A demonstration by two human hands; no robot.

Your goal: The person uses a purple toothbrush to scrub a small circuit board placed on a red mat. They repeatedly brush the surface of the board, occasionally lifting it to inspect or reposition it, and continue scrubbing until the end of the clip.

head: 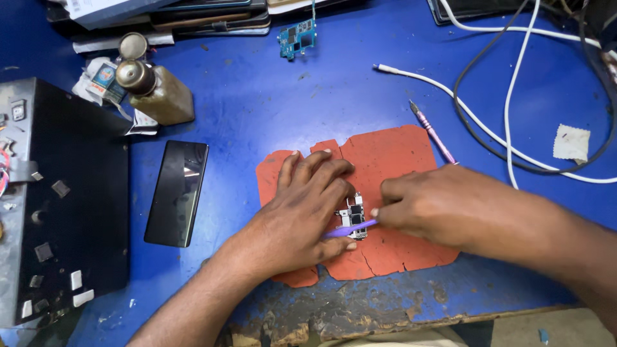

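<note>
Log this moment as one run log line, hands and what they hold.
left hand: pressing small circuit board on orange mat | right hand: holding purple tool against board | dark phone: lying left of mat

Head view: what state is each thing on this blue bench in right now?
Small circuit board: lying on the orange mat, pinned by the left hand.
Purple tool: held in the right hand, tip on the board.
Black phone: flat, screen dark.
Brown bottle: tipped over, capped.
White cable: loose end unplugged.
Pink screwdriver: lying unused.
</note>
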